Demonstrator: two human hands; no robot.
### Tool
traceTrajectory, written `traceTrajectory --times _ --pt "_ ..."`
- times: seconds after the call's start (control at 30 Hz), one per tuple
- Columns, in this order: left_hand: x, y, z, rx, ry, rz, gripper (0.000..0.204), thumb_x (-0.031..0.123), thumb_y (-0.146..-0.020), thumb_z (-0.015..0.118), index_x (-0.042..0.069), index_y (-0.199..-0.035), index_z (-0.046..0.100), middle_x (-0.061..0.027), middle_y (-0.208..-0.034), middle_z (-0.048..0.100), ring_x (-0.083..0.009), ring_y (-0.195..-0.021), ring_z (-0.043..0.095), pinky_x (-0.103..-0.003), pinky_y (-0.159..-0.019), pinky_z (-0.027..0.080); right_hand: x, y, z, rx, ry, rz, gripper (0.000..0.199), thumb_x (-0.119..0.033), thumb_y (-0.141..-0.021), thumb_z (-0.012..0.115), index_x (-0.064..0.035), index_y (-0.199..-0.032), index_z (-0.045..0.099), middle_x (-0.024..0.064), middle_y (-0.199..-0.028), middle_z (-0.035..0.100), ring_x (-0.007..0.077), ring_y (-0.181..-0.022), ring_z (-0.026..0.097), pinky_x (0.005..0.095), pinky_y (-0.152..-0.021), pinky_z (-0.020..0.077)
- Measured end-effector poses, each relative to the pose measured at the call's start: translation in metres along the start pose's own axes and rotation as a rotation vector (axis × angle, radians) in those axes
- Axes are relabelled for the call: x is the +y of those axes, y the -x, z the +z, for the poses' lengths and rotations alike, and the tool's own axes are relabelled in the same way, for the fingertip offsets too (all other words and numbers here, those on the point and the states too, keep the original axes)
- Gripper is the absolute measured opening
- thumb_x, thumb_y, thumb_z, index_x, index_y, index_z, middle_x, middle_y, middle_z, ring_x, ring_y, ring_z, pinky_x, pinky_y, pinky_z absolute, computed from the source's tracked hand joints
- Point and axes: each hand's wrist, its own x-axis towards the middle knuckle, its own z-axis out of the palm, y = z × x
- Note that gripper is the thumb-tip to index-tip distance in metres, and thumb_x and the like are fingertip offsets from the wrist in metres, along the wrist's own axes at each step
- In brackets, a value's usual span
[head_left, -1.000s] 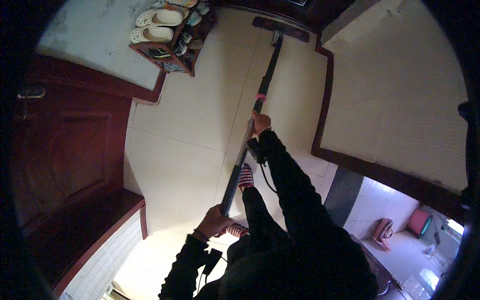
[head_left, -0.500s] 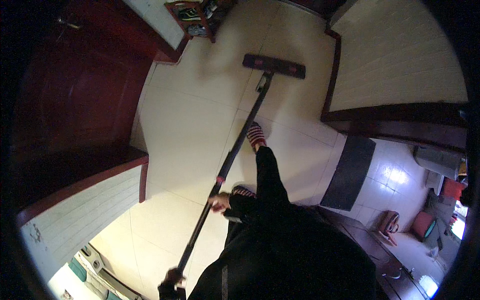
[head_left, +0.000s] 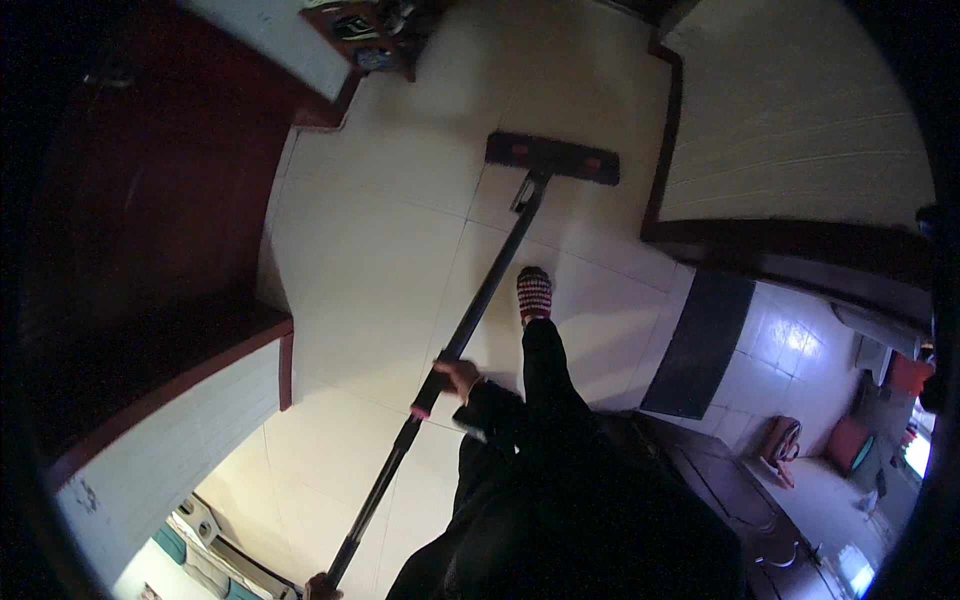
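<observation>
A flat floor mop with a wide dark head rests on the pale tiles ahead of me. Its long dark handle slants down toward the lower left. My right hand is closed around the handle just above a pink ring. At the handle's lower end, by the bottom edge of the view, my left hand grips it; only part of that hand shows. My foot in a striped sock or slipper stands on the floor right of the handle.
Dark red door at left, a low wall below it. A shoe rack stands at the far left. To the right are a wall corner, a dark mat at a doorway, and a bag beyond.
The mop handle has shifted back toward the lower left, its head a little nearer. My right hand is now above the pink ring instead of below it; my left hand has moved lower.
</observation>
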Motion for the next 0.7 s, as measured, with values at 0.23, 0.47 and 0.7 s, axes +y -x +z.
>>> traceTrajectory --times 0.23,0.47,0.7 --pt "0.271 -0.092 -0.160 -0.211 0.451 0.238 0.028 0.009 -0.057 0.070 0.003 -0.073 0.047 -0.0022 -0.048 0.046 -0.0105 -0.040 0.047 -0.027 -0.038 0.040 -0.274 -0.089 -0.098 0.437 0.054 -0.366 0.033 -0.037 -0.070 0.061 -0.0047 -0.076 0.055 0.0072 -0.063 0.055 0.0187 -0.045 0.049 0.0392 -0.039 0.0393" --pt "0.468 -0.120 -0.258 -0.434 0.708 0.211 0.024 0.004 -0.062 0.066 0.006 -0.069 0.043 -0.0022 -0.049 0.046 -0.0107 -0.037 0.045 -0.023 -0.033 0.036 -0.442 -0.086 -0.150 0.323 0.064 -0.837 0.021 -0.016 -0.076 0.054 -0.0019 -0.087 0.044 0.0122 -0.064 0.053 0.0221 -0.044 0.050 0.0350 -0.047 0.0475" --pt "0.508 -0.112 -0.275 -0.464 0.800 0.312 0.024 0.013 -0.062 0.064 0.002 -0.074 0.045 -0.0028 -0.050 0.047 -0.0108 -0.039 0.047 -0.024 -0.035 0.037 -0.483 -0.065 -0.145 0.501 0.119 -0.807 0.025 -0.019 -0.074 0.056 0.0014 -0.083 0.044 0.0128 -0.056 0.051 0.0233 -0.043 0.052 0.0361 -0.040 0.0448"
